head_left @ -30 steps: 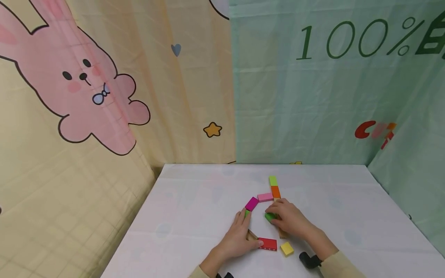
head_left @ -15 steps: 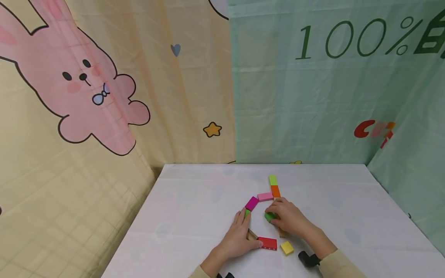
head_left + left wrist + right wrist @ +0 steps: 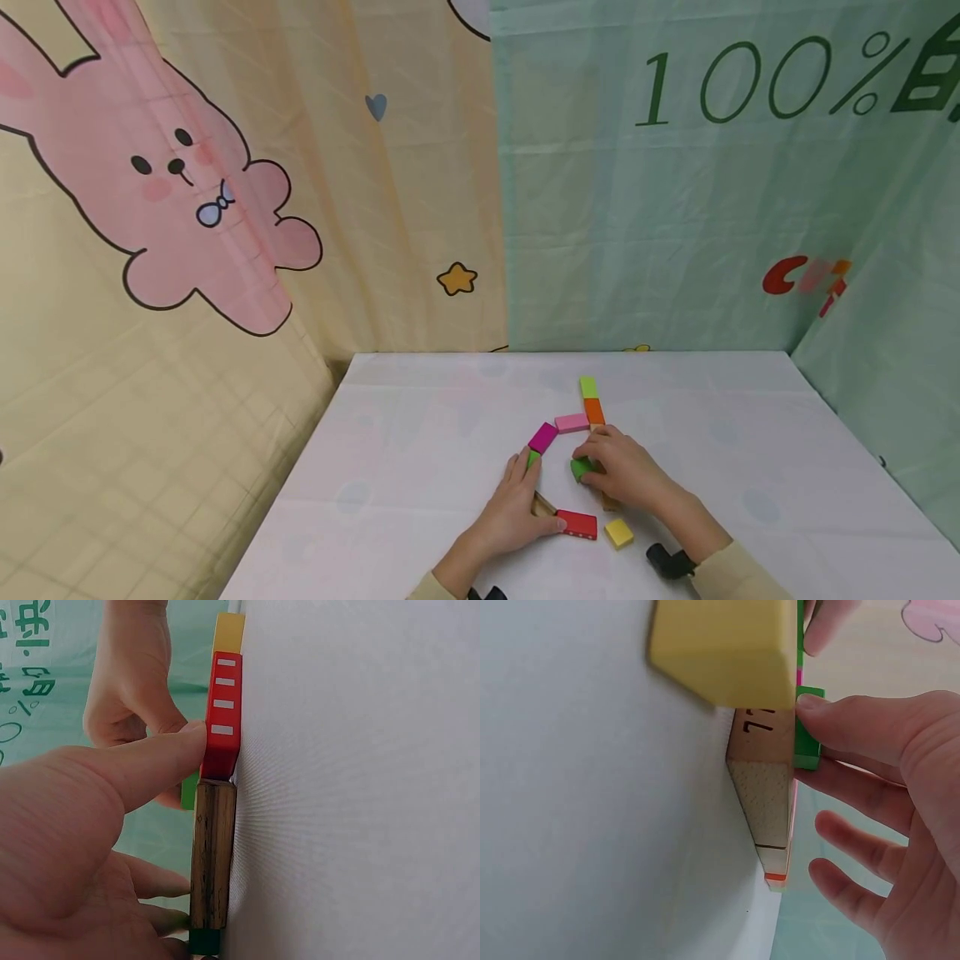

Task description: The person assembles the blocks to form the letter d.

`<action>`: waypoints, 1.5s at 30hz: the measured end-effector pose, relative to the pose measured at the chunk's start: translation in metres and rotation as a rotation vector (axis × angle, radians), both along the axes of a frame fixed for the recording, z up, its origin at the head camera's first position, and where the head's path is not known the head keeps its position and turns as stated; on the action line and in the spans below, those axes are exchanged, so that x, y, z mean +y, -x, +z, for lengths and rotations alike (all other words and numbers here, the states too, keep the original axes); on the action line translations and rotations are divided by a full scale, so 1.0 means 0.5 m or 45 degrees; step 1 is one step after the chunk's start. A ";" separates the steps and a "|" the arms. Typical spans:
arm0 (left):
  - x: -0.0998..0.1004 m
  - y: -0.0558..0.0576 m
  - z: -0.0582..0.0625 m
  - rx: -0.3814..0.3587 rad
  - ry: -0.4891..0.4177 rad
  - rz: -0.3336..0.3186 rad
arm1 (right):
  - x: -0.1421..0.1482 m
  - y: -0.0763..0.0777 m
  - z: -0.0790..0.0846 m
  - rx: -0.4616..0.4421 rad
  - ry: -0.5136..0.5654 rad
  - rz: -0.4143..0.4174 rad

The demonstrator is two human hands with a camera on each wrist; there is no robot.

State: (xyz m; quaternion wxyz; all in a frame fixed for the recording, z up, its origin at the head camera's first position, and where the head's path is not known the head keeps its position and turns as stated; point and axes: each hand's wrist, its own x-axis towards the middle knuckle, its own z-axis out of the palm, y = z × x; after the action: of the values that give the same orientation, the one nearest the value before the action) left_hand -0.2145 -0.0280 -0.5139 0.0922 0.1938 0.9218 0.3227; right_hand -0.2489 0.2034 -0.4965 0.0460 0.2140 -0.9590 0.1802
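My right hand (image 3: 626,471) pinches a green block (image 3: 808,735) between thumb and fingertips, above the tabletop beside a pale wooden block (image 3: 761,735). That wooden block is partly hidden under the hand in the head view. My left hand (image 3: 510,512) lies along the left side of the block outline, fingers nearly straight. Its thumb touches a red block (image 3: 223,712) with white marks, while the other fingers lie along a brown wooden block (image 3: 214,855) and a second green block (image 3: 533,457). A yellow block (image 3: 619,533) sits just right of the red one.
Beyond the hands, a magenta block (image 3: 543,437), a pink block (image 3: 572,422), an orange block (image 3: 594,410) and a lime block (image 3: 588,387) continue the outline on the white table (image 3: 405,467). Printed curtains (image 3: 420,208) hang behind and beside it.
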 end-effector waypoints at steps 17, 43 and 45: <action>-0.002 0.007 -0.007 0.014 0.012 -0.016 | 0.010 -0.041 0.008 -0.029 -0.013 0.082; 0.000 0.004 -0.001 -0.001 -0.009 -0.014 | 0.016 -0.123 0.010 -0.007 0.004 0.086; 0.000 0.004 -0.001 -0.002 -0.012 -0.015 | 0.016 -0.127 0.007 -0.009 -0.005 0.077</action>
State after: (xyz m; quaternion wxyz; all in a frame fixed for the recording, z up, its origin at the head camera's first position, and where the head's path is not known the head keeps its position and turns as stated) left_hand -0.2165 -0.0279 -0.5146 0.0938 0.1996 0.9190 0.3267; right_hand -0.1856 0.2115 -0.4931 0.0368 0.2424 -0.9526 0.1802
